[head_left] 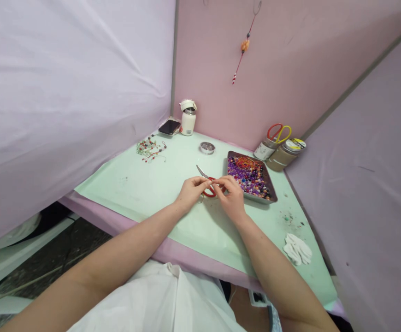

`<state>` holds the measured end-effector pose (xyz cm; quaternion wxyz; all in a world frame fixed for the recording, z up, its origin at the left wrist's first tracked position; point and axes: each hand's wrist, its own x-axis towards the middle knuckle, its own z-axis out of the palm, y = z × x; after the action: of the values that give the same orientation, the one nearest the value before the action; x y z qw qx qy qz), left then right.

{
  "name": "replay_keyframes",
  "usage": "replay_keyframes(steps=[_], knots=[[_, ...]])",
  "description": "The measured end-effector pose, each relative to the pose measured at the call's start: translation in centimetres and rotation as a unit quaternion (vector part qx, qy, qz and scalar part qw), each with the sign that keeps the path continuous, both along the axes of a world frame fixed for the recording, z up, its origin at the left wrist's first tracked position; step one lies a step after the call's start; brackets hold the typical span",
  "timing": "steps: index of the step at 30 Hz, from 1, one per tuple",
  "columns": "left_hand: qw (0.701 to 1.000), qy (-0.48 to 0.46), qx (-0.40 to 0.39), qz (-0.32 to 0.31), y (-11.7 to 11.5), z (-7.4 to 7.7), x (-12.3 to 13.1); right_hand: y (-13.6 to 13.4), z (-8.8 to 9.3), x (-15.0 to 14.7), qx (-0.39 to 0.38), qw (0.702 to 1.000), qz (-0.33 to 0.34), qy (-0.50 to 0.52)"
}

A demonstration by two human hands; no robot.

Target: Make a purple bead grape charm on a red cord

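Observation:
My left hand [191, 191] and my right hand [231, 196] meet over the middle of the pale green table [145, 184]. Both are pinched together on something small and thin between the fingertips; I cannot make out what it is. Red-handled scissors [207, 182] lie on the table just behind the fingers, blades pointing to the far left. A metal tray [271, 191] full of purple and mixed beads, with a coil of orange cord, sits right beside my right hand.
A small round tin [207, 147], a white flask [188, 119], a phone [169, 127] and a pile of beaded strands [150, 150] lie at the back. Two jars [283, 154], one holding scissors, stand far right. White cloth [297, 249] lies near right. Fabric walls enclose the table.

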<state>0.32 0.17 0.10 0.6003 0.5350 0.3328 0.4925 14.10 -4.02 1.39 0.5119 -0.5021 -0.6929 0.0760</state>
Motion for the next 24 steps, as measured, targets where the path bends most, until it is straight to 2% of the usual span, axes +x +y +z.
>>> replay_keyframes(steps=[9, 24], knots=[[1.0, 0.013, 0.015, -0.017, 0.34, -0.71, 0.12, 0.16, -0.24, 0.33, -0.007, 1.0, 0.006, -0.024], [1.0, 0.011, 0.02, -0.001, 0.02, -0.18, 0.06, 0.22, -0.4, 0.37, -0.005, 0.999, 0.013, -0.031]])
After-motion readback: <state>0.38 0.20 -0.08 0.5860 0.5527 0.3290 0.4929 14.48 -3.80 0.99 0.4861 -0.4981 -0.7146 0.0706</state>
